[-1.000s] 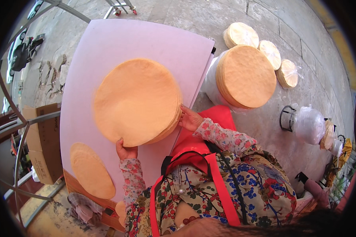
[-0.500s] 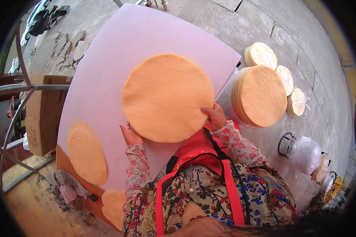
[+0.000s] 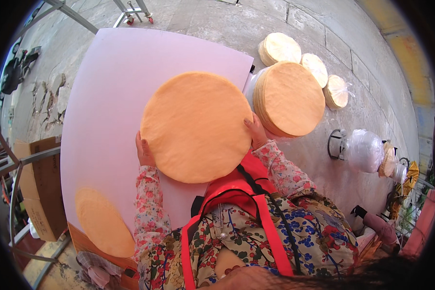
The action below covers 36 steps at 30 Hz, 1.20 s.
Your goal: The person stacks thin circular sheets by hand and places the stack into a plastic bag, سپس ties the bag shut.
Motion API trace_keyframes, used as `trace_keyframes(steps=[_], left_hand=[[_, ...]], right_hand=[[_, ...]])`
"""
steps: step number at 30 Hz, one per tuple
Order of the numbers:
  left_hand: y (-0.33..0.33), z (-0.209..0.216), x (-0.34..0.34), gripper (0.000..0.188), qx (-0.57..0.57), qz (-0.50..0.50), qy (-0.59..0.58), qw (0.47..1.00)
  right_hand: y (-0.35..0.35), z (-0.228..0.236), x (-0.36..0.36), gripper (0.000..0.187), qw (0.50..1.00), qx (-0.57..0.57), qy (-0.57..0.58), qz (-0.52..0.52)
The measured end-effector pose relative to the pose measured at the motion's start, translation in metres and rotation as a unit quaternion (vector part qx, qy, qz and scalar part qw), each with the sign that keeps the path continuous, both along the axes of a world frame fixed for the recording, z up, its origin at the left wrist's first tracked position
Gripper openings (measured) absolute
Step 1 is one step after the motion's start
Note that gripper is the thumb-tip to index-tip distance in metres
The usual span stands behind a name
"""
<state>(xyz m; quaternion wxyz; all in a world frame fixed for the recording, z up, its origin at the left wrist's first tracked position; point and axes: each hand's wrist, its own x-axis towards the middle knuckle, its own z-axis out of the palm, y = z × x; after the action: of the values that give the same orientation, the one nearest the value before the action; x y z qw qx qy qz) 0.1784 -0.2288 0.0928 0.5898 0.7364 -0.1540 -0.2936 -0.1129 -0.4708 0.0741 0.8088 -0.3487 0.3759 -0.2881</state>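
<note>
A large, round, thin tan flatbread is level between my hands, over the near right part of the white table. My left hand is closed on its left edge, fingers bent over the rim. On the right edge, my right hand grips with the thumb on top and the other fingers hidden beneath. I cannot tell whether it is one sheet or several pressed together. Just beyond my right hand stands a tall stack of similar flatbreads. At the table's near left lie more flatbreads.
Smaller stacks of pale rounds in clear plastic stand behind the tall stack. A plastic-covered bundle is at the right on the concrete floor. A cardboard box and metal frame flank the table's left side. A wheeled stand is beyond it.
My left hand has gone from lying open beside the flatbread to gripping its left edge. My right hand has moved up along the right edge. The view has shifted, moving the surroundings left.
</note>
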Motion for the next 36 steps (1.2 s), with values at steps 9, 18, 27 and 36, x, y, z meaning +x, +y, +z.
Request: trace_keyframes(steps=[9, 18, 27, 36], left_hand=[[-0.011, -0.004, 0.0, 0.053, 0.061, 0.045, 0.011, 0.997], [-0.017, 0.039, -0.002, 0.038, -0.087, 0.03, 0.306, 0.948], [-0.166, 0.068, -0.207, 0.029, -0.15, 0.03, 0.241, 0.958], [-0.301, 0.003, -0.353, 0.034, -0.179, -0.017, 0.283, 0.942]], right_hand=[[-0.013, -0.006, -0.009, 0.044, 0.99, 0.138, -0.014, 0.033], [-0.037, 0.021, -0.018, 0.035, 0.993, 0.09, -0.025, 0.072], [-0.182, 0.05, -0.178, 0.035, 0.997, 0.039, 0.045, 0.054], [-0.304, 0.069, -0.307, 0.042, 0.987, -0.028, 0.154, 0.029]])
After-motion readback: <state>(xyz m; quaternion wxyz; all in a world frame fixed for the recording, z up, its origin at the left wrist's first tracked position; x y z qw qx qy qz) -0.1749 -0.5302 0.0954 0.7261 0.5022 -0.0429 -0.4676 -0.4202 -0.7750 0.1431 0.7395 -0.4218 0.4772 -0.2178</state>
